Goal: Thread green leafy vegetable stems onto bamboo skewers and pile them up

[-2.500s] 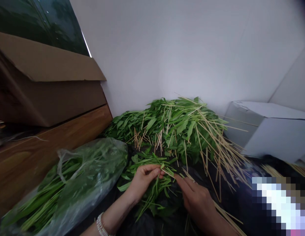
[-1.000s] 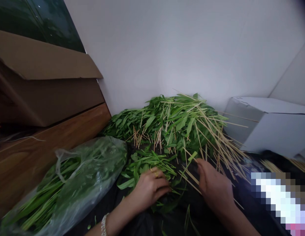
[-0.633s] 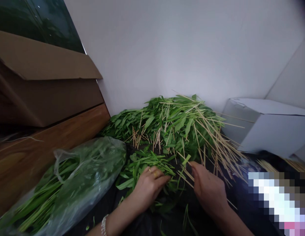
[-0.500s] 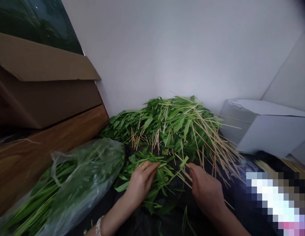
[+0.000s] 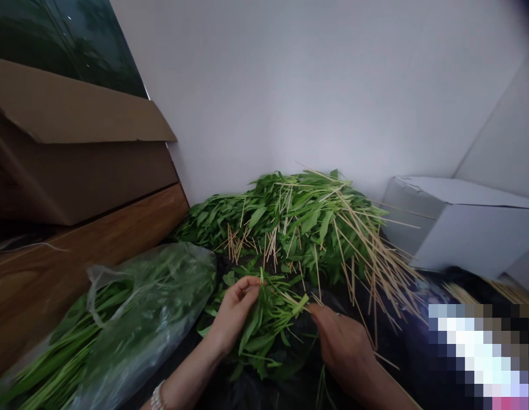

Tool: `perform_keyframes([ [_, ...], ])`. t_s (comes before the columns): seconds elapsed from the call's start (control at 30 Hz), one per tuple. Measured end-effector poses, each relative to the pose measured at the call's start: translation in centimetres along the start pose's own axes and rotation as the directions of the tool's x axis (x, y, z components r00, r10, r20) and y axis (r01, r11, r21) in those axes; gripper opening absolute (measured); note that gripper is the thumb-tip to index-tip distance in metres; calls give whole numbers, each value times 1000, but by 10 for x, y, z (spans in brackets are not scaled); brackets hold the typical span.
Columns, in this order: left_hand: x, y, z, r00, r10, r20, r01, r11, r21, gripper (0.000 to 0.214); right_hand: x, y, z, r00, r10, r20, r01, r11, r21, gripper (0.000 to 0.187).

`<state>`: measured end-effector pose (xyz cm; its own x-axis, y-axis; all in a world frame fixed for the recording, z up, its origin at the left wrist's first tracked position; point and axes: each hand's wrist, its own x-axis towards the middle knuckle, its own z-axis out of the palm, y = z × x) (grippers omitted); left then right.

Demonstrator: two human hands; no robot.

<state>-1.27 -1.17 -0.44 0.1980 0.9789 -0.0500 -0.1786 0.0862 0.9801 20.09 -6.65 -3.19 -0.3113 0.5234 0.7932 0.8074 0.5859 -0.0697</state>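
Head view, nearest first: a white beaded bracelet [image 5: 156,397] circles the left wrist at the near edge of the dark sheet [image 5: 401,353] that carries everything. The left hand [image 5: 230,312] has thumb and fingers pressed together on a loose bunch of green leafy stems [image 5: 264,324], which lies at the sheet's near middle, between both hands. The right hand [image 5: 343,347], wearing a thin ring [image 5: 338,314], pinches what seems to be a thin pale bamboo skewer [image 5: 287,297]. The skewer's tip carries a short cut green stem piece [image 5: 301,303], and the grip itself is partly hidden. At the near left corner lies a clear plastic bag of long green stalks [image 5: 131,319]. Behind the hands, at the far edge against the white wall [image 5: 290,85], rises a heap of green leaves threaded on bamboo skewers [image 5: 302,219]. Left of it runs a brown wooden ledge [image 5: 76,262] bearing a brown cardboard box [image 5: 85,165]. At the far right stands a white cardboard box [image 5: 464,228].
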Motion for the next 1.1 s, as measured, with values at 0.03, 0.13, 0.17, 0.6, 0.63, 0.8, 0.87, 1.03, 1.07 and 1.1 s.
perform_keyframes([
  [0.03,1,-1,-1,1000,-6,-8,6,1000,-14,30,0,1,-1,1000,11,-16,-11,1000,17,26],
  [0.13,5,-3,-4,999,11,-34,-11,1000,1,34,-1,4,-6,995,60,-76,-56,997,56,21],
  [0.17,6,-4,-5,998,26,-49,-25,1000,18,36,-1,6,-8,993,70,-99,-65,996,57,19],
  [0.6,12,26,-21,942,268,205,-329,600,729,25,-1,3,-1,999,19,36,-16,996,-89,28],
  [0.63,13,33,-21,935,245,255,-350,534,769,24,-1,3,2,996,20,92,-11,995,-101,30],
  [0.8,28,47,-4,890,185,417,-451,219,865,23,-7,-2,10,925,36,379,3,995,-102,38],
  [0.87,38,40,8,883,156,443,-464,135,876,22,-8,-5,11,902,35,430,12,994,-108,40],
  [1.03,55,16,27,913,100,396,-377,-170,911,15,-7,-7,9,894,56,445,2,992,-129,38],
  [1.07,56,14,28,917,92,388,-361,-221,906,14,-7,-7,9,886,63,459,-1,991,-134,38],
  [1.1,56,12,29,922,85,379,-346,-261,901,12,-6,-7,10,877,68,476,-2,990,-138,38],
])
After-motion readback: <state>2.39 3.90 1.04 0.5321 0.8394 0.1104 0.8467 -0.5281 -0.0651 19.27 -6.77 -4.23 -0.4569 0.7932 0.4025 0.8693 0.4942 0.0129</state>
